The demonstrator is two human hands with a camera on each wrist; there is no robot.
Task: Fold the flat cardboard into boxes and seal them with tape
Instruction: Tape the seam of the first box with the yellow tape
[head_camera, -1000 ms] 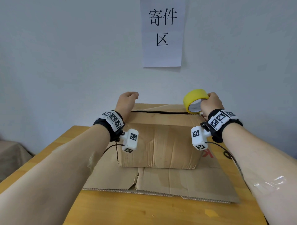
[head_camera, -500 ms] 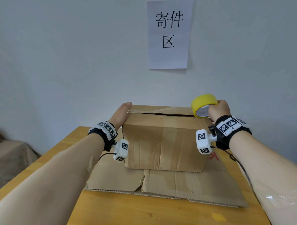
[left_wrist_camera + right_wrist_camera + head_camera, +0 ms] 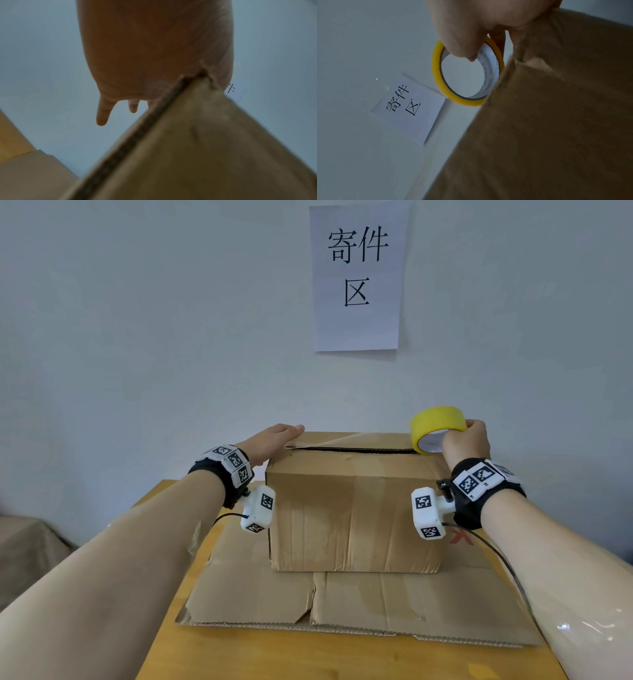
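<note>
A folded brown cardboard box (image 3: 352,515) stands in the middle of the table on flat cardboard sheets (image 3: 342,601). A dark gap runs across its top between the two closed flaps. My left hand (image 3: 274,440) lies flat on the box's top left corner, fingers straight; the left wrist view shows the palm (image 3: 154,54) pressing the flap edge (image 3: 137,135). My right hand (image 3: 466,441) grips a yellow tape roll (image 3: 436,426) at the top right corner of the box. In the right wrist view the thumb hooks into the roll (image 3: 467,75) beside the box wall (image 3: 556,121).
A white paper sign (image 3: 358,275) with black characters hangs on the wall behind the box. The wooden table (image 3: 308,659) shows in front of the sheets. A tan cloth-covered object (image 3: 27,553) sits low at the left.
My left hand has uncurled and come down flat on the box's top left corner. The right hand keeps the tape roll at the right corner. The view has shifted a little.
</note>
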